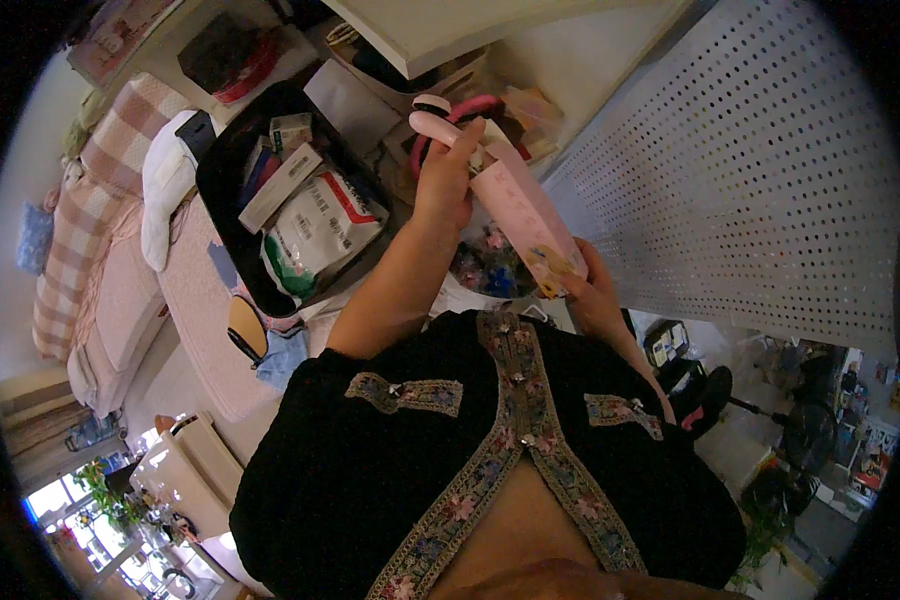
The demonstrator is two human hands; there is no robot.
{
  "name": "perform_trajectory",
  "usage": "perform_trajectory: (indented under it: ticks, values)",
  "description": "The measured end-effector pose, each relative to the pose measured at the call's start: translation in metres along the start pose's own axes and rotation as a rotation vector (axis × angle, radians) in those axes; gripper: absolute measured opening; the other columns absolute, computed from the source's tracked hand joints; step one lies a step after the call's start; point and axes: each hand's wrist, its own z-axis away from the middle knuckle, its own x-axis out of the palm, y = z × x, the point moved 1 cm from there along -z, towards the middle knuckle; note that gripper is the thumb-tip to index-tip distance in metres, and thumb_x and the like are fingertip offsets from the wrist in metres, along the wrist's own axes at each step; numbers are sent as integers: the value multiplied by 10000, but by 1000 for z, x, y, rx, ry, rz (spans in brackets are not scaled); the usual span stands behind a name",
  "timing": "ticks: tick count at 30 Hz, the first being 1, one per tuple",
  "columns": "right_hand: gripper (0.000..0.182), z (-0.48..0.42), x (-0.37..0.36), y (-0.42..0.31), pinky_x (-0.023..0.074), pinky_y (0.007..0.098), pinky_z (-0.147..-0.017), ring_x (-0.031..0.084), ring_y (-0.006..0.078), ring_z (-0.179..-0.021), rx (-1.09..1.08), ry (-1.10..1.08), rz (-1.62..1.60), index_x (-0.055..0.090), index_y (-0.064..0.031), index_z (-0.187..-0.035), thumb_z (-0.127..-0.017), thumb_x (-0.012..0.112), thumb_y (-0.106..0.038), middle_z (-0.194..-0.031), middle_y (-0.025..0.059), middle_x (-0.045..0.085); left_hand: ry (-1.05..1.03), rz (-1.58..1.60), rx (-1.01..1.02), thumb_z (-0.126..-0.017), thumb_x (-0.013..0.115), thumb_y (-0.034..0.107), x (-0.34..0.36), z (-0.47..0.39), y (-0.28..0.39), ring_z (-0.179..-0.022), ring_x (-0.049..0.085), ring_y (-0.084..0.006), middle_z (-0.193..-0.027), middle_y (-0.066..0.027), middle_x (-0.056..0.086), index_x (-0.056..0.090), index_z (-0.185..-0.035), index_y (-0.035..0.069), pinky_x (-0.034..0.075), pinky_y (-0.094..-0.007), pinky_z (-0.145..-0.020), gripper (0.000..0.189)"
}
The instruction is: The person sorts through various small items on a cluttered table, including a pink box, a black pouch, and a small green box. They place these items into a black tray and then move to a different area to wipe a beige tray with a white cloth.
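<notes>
My left hand (444,176) grips a glossy pink handheld item (436,129) with a rounded head and a black part near its tip. I cannot tell exactly what it is. Its lower part is hidden by my fingers, close to the upper end of a long pink cardboard box (529,206). That box is tilted, with printed characters and a yellow floral picture on its side. My right hand (598,291) holds it by the lower end. Below the box sits a clear round container (495,262) with small colourful pieces inside.
Left of my hands, a black bin (217,187) holds small cartons (281,187) and a white plastic package (319,229). A white perforated panel (735,165) rises at the right. Above, a pale shelf corner (412,56) juts out. A pink-covered sofa (120,315) lies farther left.
</notes>
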Motion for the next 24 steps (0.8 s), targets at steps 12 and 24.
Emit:
perform_trajectory:
  ticks: [12, 24]
  values:
    - [933, 0, 9, -11, 409, 399, -1062, 487, 251, -1280, 79, -199, 348, 261, -25, -1499, -757, 819, -111, -1410, 133, 458, -289, -209, 107, -938, 647, 148, 14, 30, 10, -1028, 598, -163, -1153, -41, 610, 503, -1308, 64, 503, -325, -875, 406]
    - [879, -5, 22, -17, 406, 403, -1070, 477, 242, -1287, -58, -217, 392, 270, -15, -1483, -802, 808, -151, -1406, 150, 464, -513, -205, 447, -978, 539, 93, 24, 52, 24, -1256, 501, -205, -1367, -119, 516, 347, -1450, 52, 396, -369, -1055, 511]
